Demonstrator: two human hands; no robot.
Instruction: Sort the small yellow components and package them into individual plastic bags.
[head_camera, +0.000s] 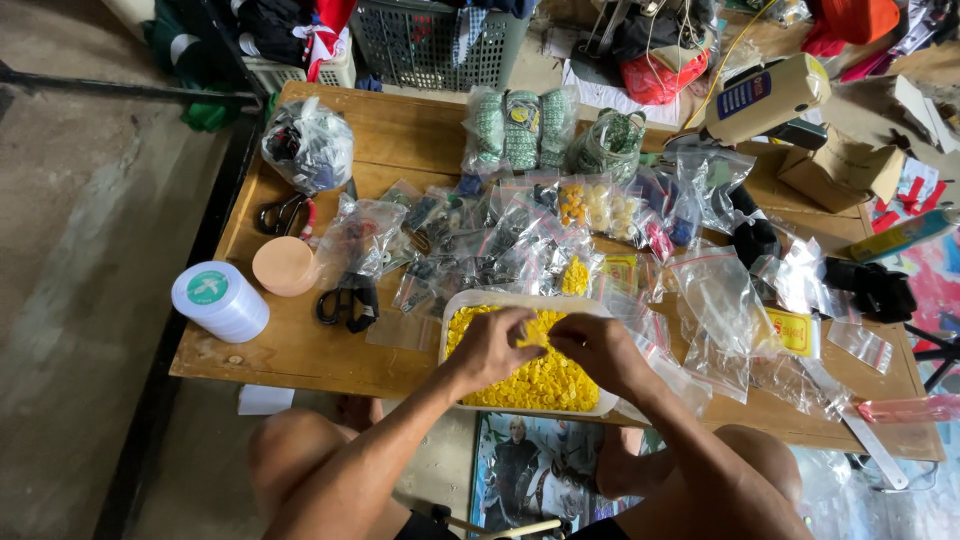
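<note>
From the head camera, both hands meet over a shallow white plastic tray (452, 303) heaped with small yellow plastic pieces (545, 385) at the near edge of the low wooden table (300, 350). The left hand (492, 347) curls, fingertips pinched on one yellow piece — the right hand (598, 347) pinches the same spot, fingers together. Clear zip bags (715, 290) lie just beyond, black scissors (347, 302) to the left

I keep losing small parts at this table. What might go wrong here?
The tray of yellow pieces sits near the table's front edge, under both hands; a nudge from the left hand or right hand could tip pieces onto the floor. Loose plastic bags crowd the tray, so stray pieces may slip out of sight under them.
</note>
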